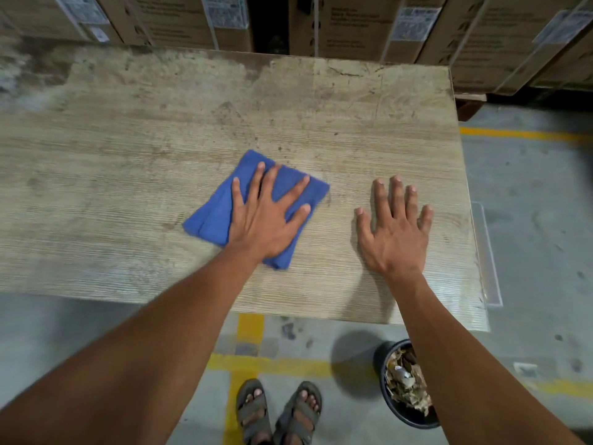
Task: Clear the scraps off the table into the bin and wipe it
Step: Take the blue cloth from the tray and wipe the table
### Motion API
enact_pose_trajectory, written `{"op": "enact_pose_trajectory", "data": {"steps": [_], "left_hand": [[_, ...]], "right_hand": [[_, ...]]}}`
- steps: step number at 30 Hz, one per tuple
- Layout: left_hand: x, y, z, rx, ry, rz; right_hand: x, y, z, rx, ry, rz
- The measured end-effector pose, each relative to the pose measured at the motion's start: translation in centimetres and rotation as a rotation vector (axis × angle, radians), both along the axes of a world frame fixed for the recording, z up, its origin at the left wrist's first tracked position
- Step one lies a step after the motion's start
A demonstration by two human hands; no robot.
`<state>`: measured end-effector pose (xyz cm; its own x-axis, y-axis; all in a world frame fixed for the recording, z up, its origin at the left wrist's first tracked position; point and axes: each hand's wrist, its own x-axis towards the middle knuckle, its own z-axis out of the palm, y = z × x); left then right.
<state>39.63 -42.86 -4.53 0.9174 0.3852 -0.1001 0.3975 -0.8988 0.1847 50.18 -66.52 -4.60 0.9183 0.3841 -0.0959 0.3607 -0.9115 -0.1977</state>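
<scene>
Wiping is seemingly under way: the left hand is pressing flat, fingers spread, on the blue cloth, the right hand is lying open and empty beside it on the table, and next the cloth likely needs sweeping over the stained wood beyond both hands.

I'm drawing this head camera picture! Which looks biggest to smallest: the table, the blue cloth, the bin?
1. Table, biggest by far.
2. Blue cloth and black bin: similar. The cloth is partly under the left hand, the bin behind an arm.

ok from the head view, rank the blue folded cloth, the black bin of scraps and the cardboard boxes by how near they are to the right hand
1. Blue folded cloth, just left of the right hand, under the left hand.
2. Black bin of scraps, on the floor below the table edge.
3. Cardboard boxes, behind the table's far edge.
</scene>
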Motion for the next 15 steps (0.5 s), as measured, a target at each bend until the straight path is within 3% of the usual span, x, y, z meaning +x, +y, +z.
{"op": "enact_pose_trajectory", "data": {"steps": [4,11,15], "left_hand": [[3.6,1.1,0.3,0.007,0.062,0.042],[-9.3,-7.0,-0.1,0.093,0.044,-0.167],[-9.2,-6.2,0.4,0.109,0.056,-0.203]], "right_hand": [[0.0,0.0,-0.1,0.002,-0.013,-0.003],[-0.1,-0.1,0.4,0.016,-0.006,-0.01],[0.0,0.0,0.2,0.019,-0.018,-0.004]]}}
